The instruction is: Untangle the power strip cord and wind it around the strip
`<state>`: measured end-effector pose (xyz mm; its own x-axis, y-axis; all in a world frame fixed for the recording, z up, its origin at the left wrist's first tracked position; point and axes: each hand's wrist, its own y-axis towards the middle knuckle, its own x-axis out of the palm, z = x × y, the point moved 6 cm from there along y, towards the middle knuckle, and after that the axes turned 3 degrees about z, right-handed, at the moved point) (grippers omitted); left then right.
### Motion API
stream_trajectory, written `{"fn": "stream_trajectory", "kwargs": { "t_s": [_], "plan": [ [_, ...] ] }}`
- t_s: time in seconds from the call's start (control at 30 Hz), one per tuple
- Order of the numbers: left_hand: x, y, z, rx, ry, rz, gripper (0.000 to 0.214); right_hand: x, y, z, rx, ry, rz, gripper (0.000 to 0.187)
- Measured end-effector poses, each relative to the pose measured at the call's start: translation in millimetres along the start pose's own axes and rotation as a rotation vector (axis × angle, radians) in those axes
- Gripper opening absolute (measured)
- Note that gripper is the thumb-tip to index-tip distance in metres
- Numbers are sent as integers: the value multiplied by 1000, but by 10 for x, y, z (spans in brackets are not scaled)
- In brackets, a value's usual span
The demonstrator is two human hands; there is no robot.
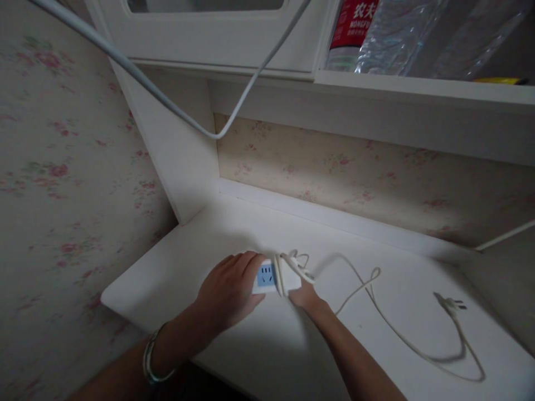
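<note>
A white power strip (266, 275) with a blue socket face is held just over the white desk. My left hand (234, 284) is closed around its left end. At the other end, my right hand (304, 295) grips the strip, its fingers mostly hidden behind the strip and the cord. Several turns of white cord (280, 275) are wrapped around the strip's right half. From there the loose cord (393, 327) trails across the desk to the right, with a small twisted loop in it. Its plug (450, 302) lies on the desk with the prongs pointing right.
The white desk (167, 267) has a raised strip along the back wall. Overhead, a white cable (217, 135) hangs in front of the cabinet (225, 42). Plastic bottles (397, 39), one with a red label, sit on the upper right shelf. Flowered wallpaper (62, 195) covers the left wall.
</note>
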<state>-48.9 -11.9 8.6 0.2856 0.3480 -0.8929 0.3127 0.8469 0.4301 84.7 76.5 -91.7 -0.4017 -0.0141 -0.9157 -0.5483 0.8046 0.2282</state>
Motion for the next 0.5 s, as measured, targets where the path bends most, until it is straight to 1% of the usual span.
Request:
{"fn": "stream_trajectory", "kwargs": {
  "t_s": [0.1, 0.17, 0.27, 0.37, 0.4, 0.5],
  "plan": [
    [125, 101, -181, -121, 94, -27, 41, 18, -182, -210, 23, -63, -56, 47],
    [230, 152, -266, -206, 149, -49, 35, -33, -286, -389, 37, -124, -92, 47],
    [360, 193, -299, -270, 239, -71, 26, -199, -354, -601, 3, -201, -90, 32],
    [449, 195, -227, -210, 283, -102, 20, -410, -302, -641, -97, -307, -52, 14],
    [468, 187, -194, -178, 286, -114, 20, -475, -265, -622, -143, -351, -38, 11],
    [520, 143, -105, -87, 272, -182, 23, -621, -136, -533, -291, -456, -6, 10]
  ]
}}
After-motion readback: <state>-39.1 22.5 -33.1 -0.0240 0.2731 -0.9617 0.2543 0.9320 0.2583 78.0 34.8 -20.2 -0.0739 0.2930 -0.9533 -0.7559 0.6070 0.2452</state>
